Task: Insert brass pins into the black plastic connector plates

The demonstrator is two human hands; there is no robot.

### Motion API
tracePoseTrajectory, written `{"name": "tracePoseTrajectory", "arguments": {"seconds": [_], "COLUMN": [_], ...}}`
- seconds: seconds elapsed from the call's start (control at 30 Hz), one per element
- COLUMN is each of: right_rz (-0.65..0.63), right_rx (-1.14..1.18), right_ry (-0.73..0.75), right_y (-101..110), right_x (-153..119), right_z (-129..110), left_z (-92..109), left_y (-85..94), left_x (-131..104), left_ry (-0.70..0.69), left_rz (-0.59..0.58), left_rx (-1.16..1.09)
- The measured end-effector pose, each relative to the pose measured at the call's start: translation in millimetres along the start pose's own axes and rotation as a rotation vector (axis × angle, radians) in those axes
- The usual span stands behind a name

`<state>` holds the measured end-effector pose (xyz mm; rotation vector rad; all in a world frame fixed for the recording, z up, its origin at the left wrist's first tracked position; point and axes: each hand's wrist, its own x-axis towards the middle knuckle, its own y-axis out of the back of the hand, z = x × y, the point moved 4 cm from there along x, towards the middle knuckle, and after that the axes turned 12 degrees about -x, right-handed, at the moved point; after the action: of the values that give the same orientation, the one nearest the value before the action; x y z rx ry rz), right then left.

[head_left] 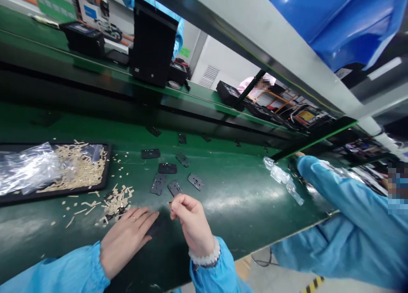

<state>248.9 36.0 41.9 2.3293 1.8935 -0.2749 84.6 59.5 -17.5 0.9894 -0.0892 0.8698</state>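
My left hand [129, 237] lies flat with its fingers stretched out on the green bench top [236, 191], beside a loose pile of small beige strips [117, 201]. To its right, my right hand [193, 223] is closed in a pinch on a tiny dark and yellowish piece [170, 203]; most of it is hidden by the fingers. Just beyond the right fingertips lie several flat black plastic parts with cutouts, among them a black part [174, 187] nearest the fingers, another part [195, 181] to its right and a plain rectangular one [150, 153] further back.
A black tray [106, 167] at the left holds beige strips and a clear plastic bag [30, 167]. Crumpled clear plastic [282, 178] lies at the right, near a co-worker's blue sleeve [334, 195]. A raised shelf [204, 95] with black devices runs along the back, under a slanting metal beam [255, 38].
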Motion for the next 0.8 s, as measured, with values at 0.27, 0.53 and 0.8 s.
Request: {"name": "tracePoseTrajectory", "arguments": {"seconds": [0.27, 0.53, 0.8], "right_rz": [-0.077, -0.194, -0.244], "right_rx": [0.080, 0.490, 0.202], "right_ry": [-0.061, -0.157, -0.155], "right_y": [-15.7, -72.0, -99.0], "right_x": [-18.8, -22.9, -34.5], "right_z": [28.5, 16.7, 25.1], "left_z": [9.6, 6.6, 16.7], "left_y": [31.4, 40.2, 54.9], "left_x": [-12.4, -22.7, -8.3], "left_ry": [0.124, 0.778, 0.772], "left_rz": [0.172, 0.662, 0.830], "left_rx": [-0.209, -1.331, -2.066]}}
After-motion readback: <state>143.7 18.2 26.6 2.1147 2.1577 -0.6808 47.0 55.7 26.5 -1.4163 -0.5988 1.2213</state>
